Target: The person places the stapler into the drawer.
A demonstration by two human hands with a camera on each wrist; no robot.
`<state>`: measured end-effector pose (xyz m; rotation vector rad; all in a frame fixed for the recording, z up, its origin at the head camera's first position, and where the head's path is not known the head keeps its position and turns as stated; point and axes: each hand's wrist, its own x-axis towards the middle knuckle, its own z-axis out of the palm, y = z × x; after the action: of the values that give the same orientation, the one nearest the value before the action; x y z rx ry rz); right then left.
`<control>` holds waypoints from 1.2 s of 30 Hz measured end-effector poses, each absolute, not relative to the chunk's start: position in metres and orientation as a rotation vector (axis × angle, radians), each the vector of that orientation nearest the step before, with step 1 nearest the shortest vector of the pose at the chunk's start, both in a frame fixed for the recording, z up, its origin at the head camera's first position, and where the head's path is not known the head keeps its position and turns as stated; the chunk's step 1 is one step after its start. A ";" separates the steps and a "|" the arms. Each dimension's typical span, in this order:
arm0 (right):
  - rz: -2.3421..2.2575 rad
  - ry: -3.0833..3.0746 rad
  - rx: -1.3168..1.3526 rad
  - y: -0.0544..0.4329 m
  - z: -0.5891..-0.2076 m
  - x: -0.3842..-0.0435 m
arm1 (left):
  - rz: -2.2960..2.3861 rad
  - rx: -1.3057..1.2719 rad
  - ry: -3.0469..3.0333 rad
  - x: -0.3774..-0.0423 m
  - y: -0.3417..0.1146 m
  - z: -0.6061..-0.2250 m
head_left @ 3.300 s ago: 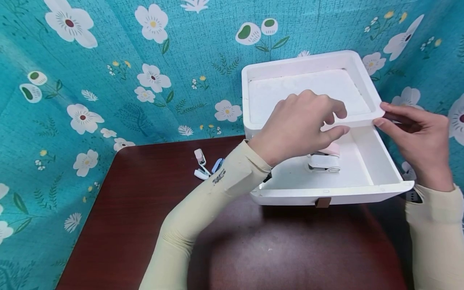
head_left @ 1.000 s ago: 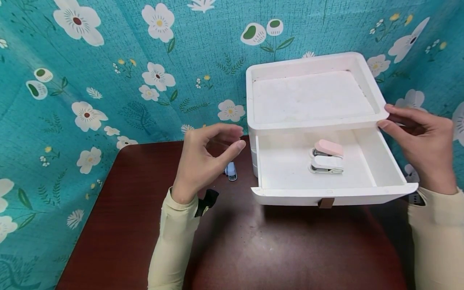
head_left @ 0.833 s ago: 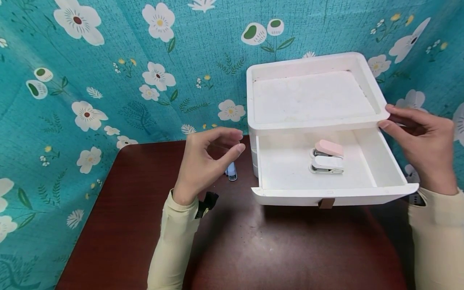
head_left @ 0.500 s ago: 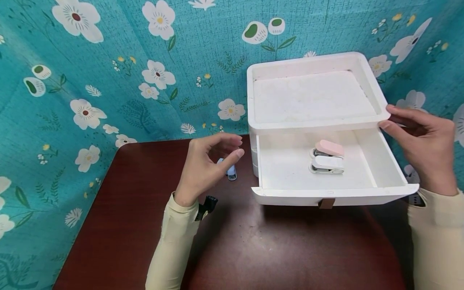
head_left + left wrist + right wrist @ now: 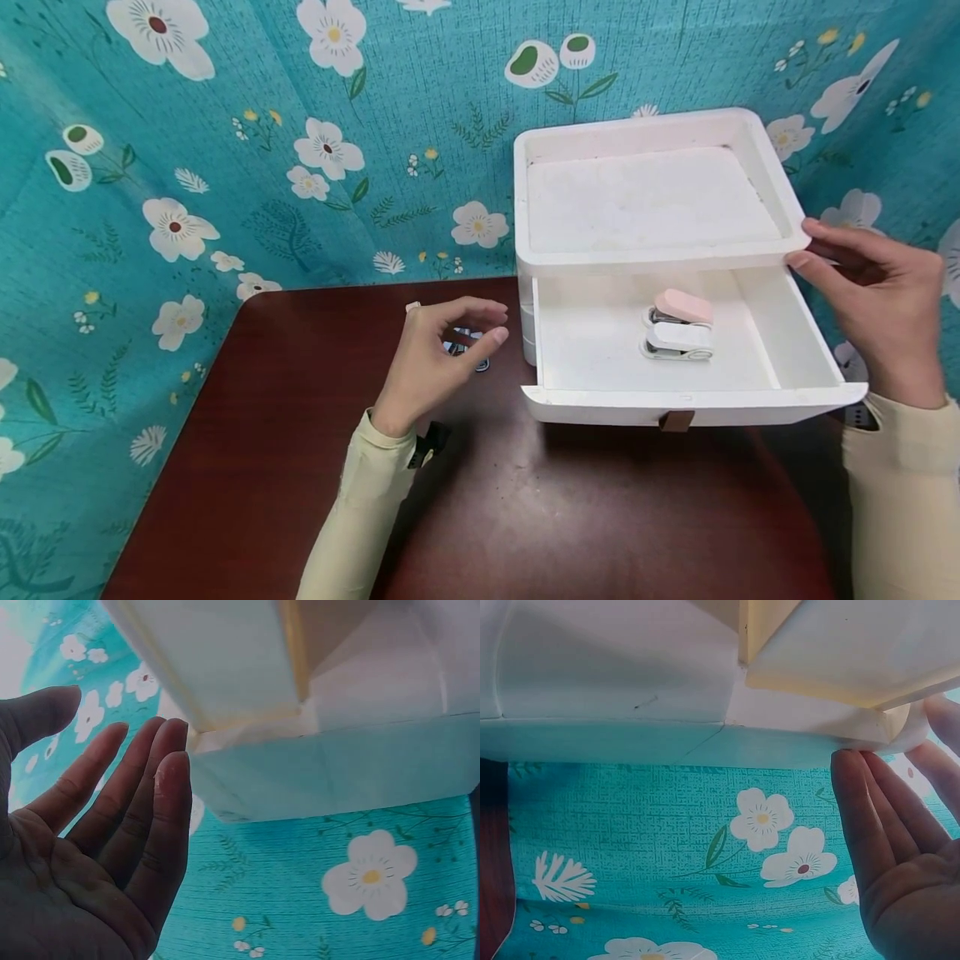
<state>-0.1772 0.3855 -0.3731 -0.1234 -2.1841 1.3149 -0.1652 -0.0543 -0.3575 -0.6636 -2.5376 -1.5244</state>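
Lower in the head view than half a second ago, the left hand now lets a pale pink tip show behind its knuckles. Its forearm reaches up from the bottom edge, a black band at the wrist; the fingers bend loosely toward the thumb across a gap, grasping nothing. Just beyond them, partly hidden, a blue stapler lies on the dark table. Right of these fingertips, well apart, a white stapler and, just behind it, a pink stapler lie in the pulled-out drawer. Farther right, the right hand pinches a corner of the white drawer unit between thumb and forefinger. Beyond all the fingers hangs flowered turquoise cloth.
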 end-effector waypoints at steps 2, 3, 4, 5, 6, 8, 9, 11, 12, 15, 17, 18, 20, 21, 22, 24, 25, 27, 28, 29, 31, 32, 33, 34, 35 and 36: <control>1.302 -2.187 -0.115 0.386 -0.374 -0.177 | -1.529 -0.672 -2.548 -0.165 -0.054 -0.362; 1.296 -2.187 -0.109 0.386 -0.374 -0.177 | -1.534 -0.678 -2.549 -0.165 -0.054 -0.364; 1.292 -2.187 -0.106 0.386 -0.374 -0.177 | -1.543 -0.689 -2.544 -0.165 -0.054 -0.365; 1.288 -2.187 -0.102 0.386 -0.374 -0.177 | -1.557 -0.699 -2.538 -0.164 -0.054 -0.367; 1.285 -2.186 -0.099 0.386 -0.374 -0.177 | -1.573 -0.708 -2.534 -0.164 -0.054 -0.368; 1.287 -2.184 -0.094 0.387 -0.374 -0.177 | -1.600 -0.725 -2.526 -0.163 -0.054 -0.371; 1.287 -2.183 -0.092 0.387 -0.374 -0.177 | -1.609 -0.730 -2.526 -0.163 -0.054 -0.373; 1.284 -2.182 -0.085 0.387 -0.373 -0.177 | -1.626 -0.744 -2.521 -0.162 -0.054 -0.376; 1.285 -2.182 -0.083 0.387 -0.373 -0.177 | -1.633 -0.753 -2.517 -0.161 -0.053 -0.378; 1.288 -2.184 -0.085 0.386 -0.373 -0.177 | -1.638 -0.785 -2.503 -0.159 -0.052 -0.383; 1.294 -2.185 -0.092 0.386 -0.373 -0.177 | -1.634 -0.819 -2.495 -0.157 -0.051 -0.386; 1.300 -2.183 -0.098 0.386 -0.374 -0.177 | -1.629 -0.837 -2.490 -0.156 -0.051 -0.387; 1.303 -2.183 -0.105 0.386 -0.374 -0.177 | -1.610 -0.874 -2.485 -0.153 -0.050 -0.390; 1.303 -2.184 -0.107 0.386 -0.374 -0.177 | -1.601 -0.893 -2.481 -0.151 -0.049 -0.390; 1.303 -2.184 -0.109 0.386 -0.374 -0.177 | -1.592 -0.908 -2.478 -0.150 -0.049 -0.391; 1.303 -2.184 -0.108 0.386 -0.375 -0.178 | -1.588 -0.935 -2.470 -0.147 -0.048 -0.393; 1.298 -2.187 -0.104 0.386 -0.375 -0.178 | -1.592 -0.948 -2.465 -0.147 -0.047 -0.393; 1.293 -2.188 -0.100 0.386 -0.375 -0.178 | -1.606 -0.971 -2.456 -0.145 -0.046 -0.395; 1.294 -2.187 -0.099 0.386 -0.375 -0.178 | -1.613 -0.983 -2.451 -0.145 -0.046 -0.396; 1.295 -2.186 -0.098 0.386 -0.375 -0.179 | -1.619 -0.999 -2.445 -0.144 -0.046 -0.397; 1.293 -2.185 -0.096 0.386 -0.375 -0.179 | -1.617 -1.025 -2.436 -0.144 -0.046 -0.398; 1.293 -2.184 -0.094 0.386 -0.375 -0.179 | -1.611 -1.037 -2.431 -0.143 -0.046 -0.398; 1.291 -2.183 -0.092 0.386 -0.375 -0.179 | -1.606 -1.052 -2.424 -0.143 -0.047 -0.398; 1.286 -2.185 -0.091 0.386 -0.375 -0.179 | -1.603 -1.067 -2.413 -0.142 -0.047 -0.399; 1.282 -2.187 -0.089 0.386 -0.375 -0.179 | -1.595 -1.080 -2.405 -0.142 -0.046 -0.399; 1.280 -2.188 -0.088 0.386 -0.374 -0.179 | -1.589 -1.089 -2.397 -0.142 -0.046 -0.399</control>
<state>-0.1788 0.3859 -0.3743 -0.0883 -2.1878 1.2803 -0.1420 -0.0458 -0.3991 -1.0894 -2.3969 -1.5887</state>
